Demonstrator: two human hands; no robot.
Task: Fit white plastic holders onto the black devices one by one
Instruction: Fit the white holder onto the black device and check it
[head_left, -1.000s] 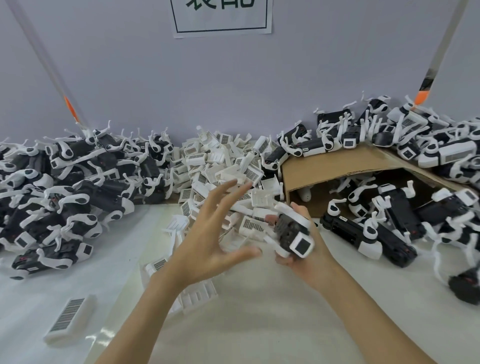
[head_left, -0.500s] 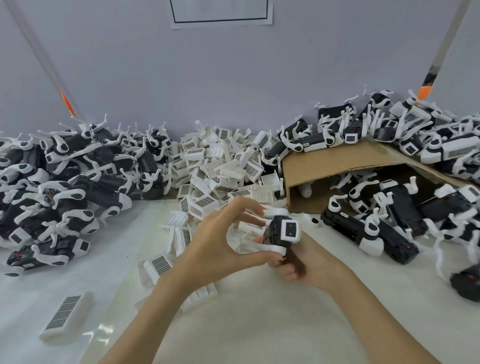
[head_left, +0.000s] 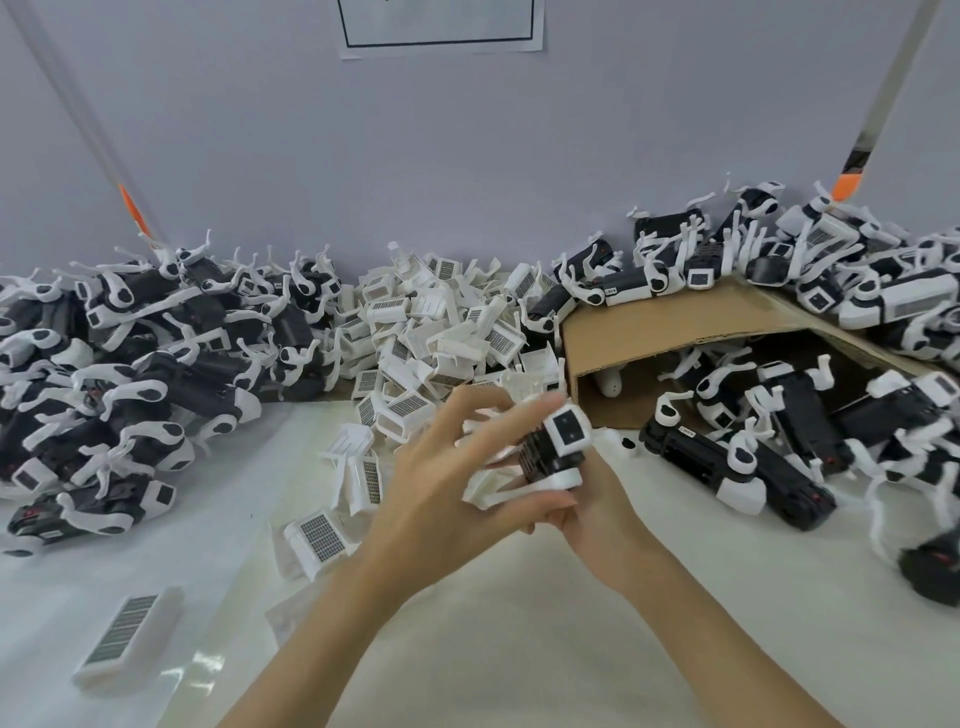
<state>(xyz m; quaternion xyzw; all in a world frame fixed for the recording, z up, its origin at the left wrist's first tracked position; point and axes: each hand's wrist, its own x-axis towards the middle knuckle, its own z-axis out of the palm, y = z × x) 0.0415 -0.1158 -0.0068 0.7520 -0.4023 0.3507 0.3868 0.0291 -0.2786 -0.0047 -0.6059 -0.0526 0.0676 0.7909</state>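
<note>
I see the black device (head_left: 543, 453) held above the white table (head_left: 519, 649), just in front of the cardboard box (head_left: 675, 322); its long axis runs up and toward the box, its white-capped square end (head_left: 569, 428) raised. It is a dark ribbed body with a white plastic holder (head_left: 511, 486) wrapped round its lower part. My right hand (head_left: 597, 512) cups it from below, fingers curled around it; my left hand (head_left: 447, 483) has thumb and fingers closed over the holder. The box lies on its side, with black devices (head_left: 779, 415) inside and more on top. A heap of loose holders (head_left: 436, 332) sits behind, beside a pile of assembled devices (head_left: 130, 353).
</note>
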